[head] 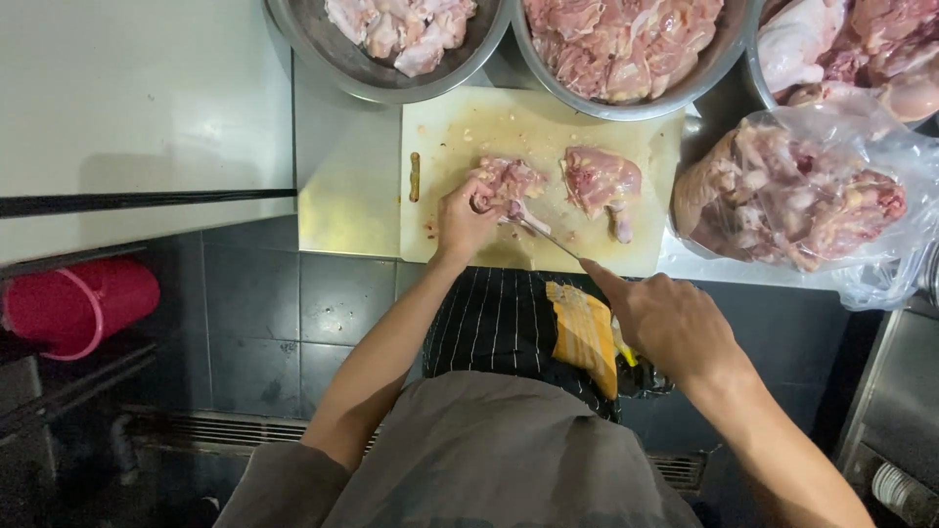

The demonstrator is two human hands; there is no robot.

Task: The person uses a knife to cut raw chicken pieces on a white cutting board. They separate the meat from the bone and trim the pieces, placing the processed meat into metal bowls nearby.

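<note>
left hand [463, 221]: forearm stretched forward, fingers clenched on chicken piece [509, 179] | right hand [670, 323]: index finger extended, grasping knife [540, 231] (blade tip at the meat) | chicken piece: on cutting board [460, 127], second piece [599, 181] beside it, on tabletop [342, 176]

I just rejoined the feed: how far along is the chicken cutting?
Done, it seems: two steel bowls, the left bowl and the middle bowl, hold cut chicken. In hand: the left hand pins a piece on the board while the right hand works a knife into it; a second piece waits beside it. Left: a full bag and a third bowl of larger pieces.
</note>
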